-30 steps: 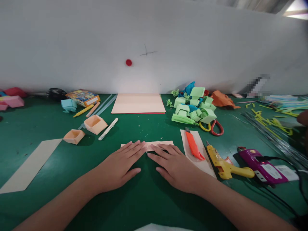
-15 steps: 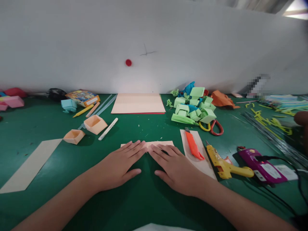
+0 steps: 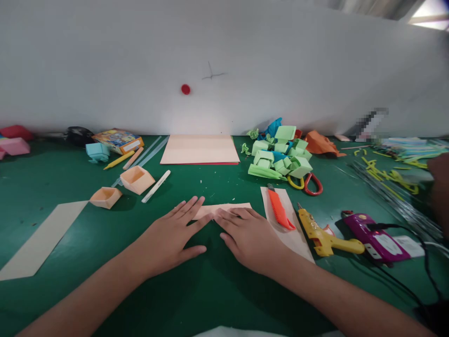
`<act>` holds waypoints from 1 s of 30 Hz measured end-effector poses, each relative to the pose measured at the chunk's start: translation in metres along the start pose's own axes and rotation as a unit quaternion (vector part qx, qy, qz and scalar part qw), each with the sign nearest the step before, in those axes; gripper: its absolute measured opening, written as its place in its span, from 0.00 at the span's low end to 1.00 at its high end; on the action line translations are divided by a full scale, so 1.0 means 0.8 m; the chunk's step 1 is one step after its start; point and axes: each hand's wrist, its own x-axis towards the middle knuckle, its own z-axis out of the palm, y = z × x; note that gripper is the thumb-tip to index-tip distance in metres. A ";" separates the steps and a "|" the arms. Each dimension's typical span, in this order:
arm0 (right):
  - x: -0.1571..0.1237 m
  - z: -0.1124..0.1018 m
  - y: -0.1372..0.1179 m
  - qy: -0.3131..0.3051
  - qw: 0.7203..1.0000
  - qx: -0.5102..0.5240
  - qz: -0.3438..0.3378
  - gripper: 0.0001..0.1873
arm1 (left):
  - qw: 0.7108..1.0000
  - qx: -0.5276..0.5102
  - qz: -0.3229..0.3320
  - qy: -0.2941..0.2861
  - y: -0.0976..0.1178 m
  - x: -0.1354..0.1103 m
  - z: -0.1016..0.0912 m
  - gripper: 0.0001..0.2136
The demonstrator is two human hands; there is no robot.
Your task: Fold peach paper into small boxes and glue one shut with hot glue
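Note:
A narrow strip of peach paper (image 3: 220,208) lies across the green table in front of me, its near edge and both ends partly covered by my fingers. My left hand (image 3: 171,234) rests flat over the strip's left part, fingers spread and thumb held apart. Over the right part lies my right hand (image 3: 247,234), its fingers stretched out and pressing on the paper. The two index fingertips almost meet at the strip's middle. Right of my right hand, an orange utility knife (image 3: 280,210) lies on another peach paper piece (image 3: 298,243).
Two small peach paper boxes (image 3: 137,179) and a white pen (image 3: 156,186) stand left. Peach sheets (image 3: 200,150) lie at the back. Green folded paper pieces (image 3: 263,159), scissors (image 3: 313,184), a yellow glue gun (image 3: 322,236) and a purple power strip (image 3: 377,238) with cables are right.
My left hand's fingers have spread and its fingertips have shifted slightly left and up, showing more of the paper strip. My right hand stays on the paper. The view has moved slightly.

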 end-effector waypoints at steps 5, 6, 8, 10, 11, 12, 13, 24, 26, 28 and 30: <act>0.004 -0.006 0.011 -0.015 1.000 -0.022 -0.012 0.24 | 0.996 0.060 -0.052 0.051 0.018 -0.002 -0.007 0.27; 0.004 -0.008 0.014 -0.022 0.999 -0.025 -0.014 0.24 | 0.994 0.065 -0.062 0.055 0.021 -0.004 -0.009 0.26; 0.004 -0.010 0.017 -0.033 0.999 -0.028 -0.015 0.24 | 0.993 0.068 -0.080 0.057 0.025 -0.007 -0.016 0.22; 0.004 -0.012 0.019 -0.035 0.999 -0.028 -0.014 0.24 | 0.991 0.070 -0.101 0.056 0.026 -0.012 -0.023 0.19; 0.004 -0.012 0.019 -0.034 0.999 -0.027 -0.013 0.24 | 0.990 0.070 -0.110 0.056 0.025 -0.014 -0.026 0.18; 0.004 -0.012 0.019 -0.033 0.999 -0.025 -0.012 0.24 | 0.989 0.069 -0.118 0.057 0.023 -0.016 -0.028 0.17; 0.003 -0.012 0.018 -0.032 0.999 -0.023 -0.011 0.24 | 0.988 0.067 -0.126 0.057 0.021 -0.018 -0.030 0.17; 0.003 -0.013 0.020 -0.054 0.998 0.017 0.004 0.25 | 0.973 0.037 -0.224 -0.052 0.001 -0.020 -0.050 0.25; 0.002 -0.014 0.024 -0.051 0.998 0.023 0.000 0.25 | 0.968 0.029 -0.238 -0.074 0.000 -0.019 -0.052 0.25; 0.000 -0.016 0.028 -0.042 0.999 0.019 0.000 0.24 | 0.964 0.016 -0.248 -0.090 -0.003 -0.019 -0.053 0.25; -0.002 -0.020 0.031 -0.035 0.999 0.011 0.011 0.22 | 0.963 0.007 -0.253 -0.097 -0.007 -0.020 -0.053 0.25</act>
